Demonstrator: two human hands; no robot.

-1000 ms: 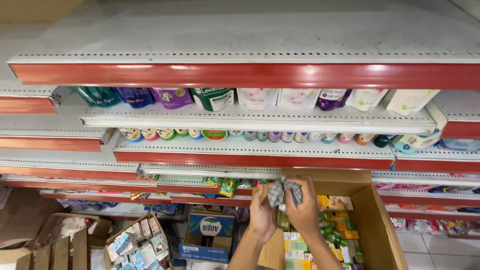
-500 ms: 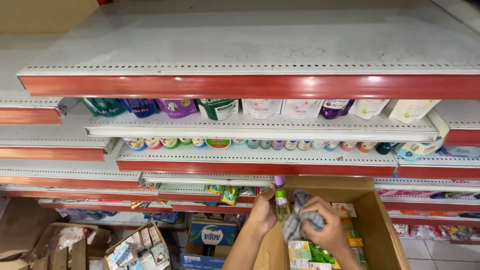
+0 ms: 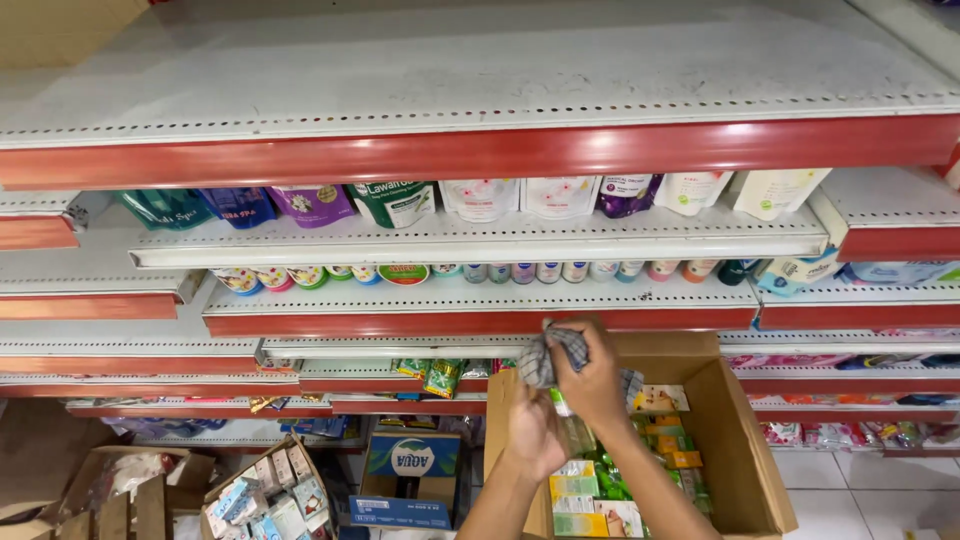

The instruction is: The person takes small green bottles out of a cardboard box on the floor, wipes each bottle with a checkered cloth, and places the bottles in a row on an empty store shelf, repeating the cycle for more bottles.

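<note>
Two hands over open cardboard box below red-edged shelves. Right hand fingers closed on checked grey cloth, pressing it on top of clear bottle. Left hand fingers wrapped around bottle. Box holds green and yellow packs.

Coloured refill pouches line the shelf; seemingly green-yellow packets fill the carton.

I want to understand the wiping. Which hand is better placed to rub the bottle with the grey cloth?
Probably the right. The right hand grips the grey cloth, bunched at the bottle's top, while the left hand holds the bottle lower down, above the cardboard box.
</note>
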